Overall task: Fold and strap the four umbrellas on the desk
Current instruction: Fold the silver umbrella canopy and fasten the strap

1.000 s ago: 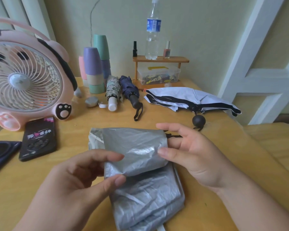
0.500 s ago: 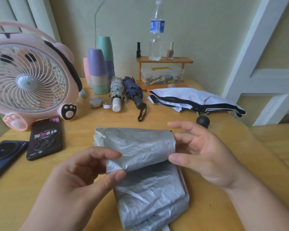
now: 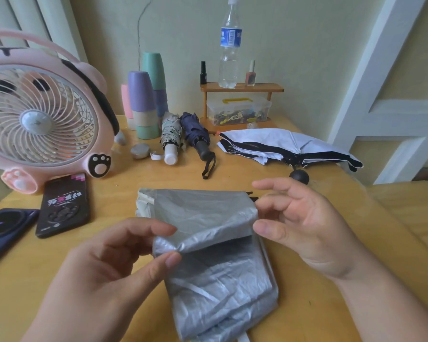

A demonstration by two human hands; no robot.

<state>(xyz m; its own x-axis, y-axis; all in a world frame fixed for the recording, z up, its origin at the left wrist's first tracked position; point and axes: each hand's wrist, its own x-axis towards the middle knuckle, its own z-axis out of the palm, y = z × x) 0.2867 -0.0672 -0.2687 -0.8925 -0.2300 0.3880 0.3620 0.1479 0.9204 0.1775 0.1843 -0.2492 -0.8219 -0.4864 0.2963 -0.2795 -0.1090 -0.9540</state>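
Note:
A silver umbrella (image 3: 215,275) lies flat on the yellow desk (image 3: 356,243) in front of me, its upper canopy flap rolled over. My left hand (image 3: 104,275) pinches the flap's left end between thumb and forefinger. My right hand (image 3: 299,223) holds the flap's right end, thumb under it and fingers spread. Farther back lie a strapped patterned umbrella (image 3: 170,137) with a white handle, a strapped navy umbrella (image 3: 196,134) with a black handle and wrist loop, and a loose white-and-black umbrella (image 3: 282,146) with a round black knob (image 3: 299,176).
A pink fan (image 3: 40,117) stands at the left, with two phones (image 3: 62,206) before it. Stacked pastel cups (image 3: 143,102), a small round tin (image 3: 140,151), and a wooden rack (image 3: 241,88) holding a water bottle (image 3: 230,45) over a clear box line the back.
The flap's lower edge has been rolled further up and bunched at the left end between my left thumb and forefinger. My right hand stays at the right end.

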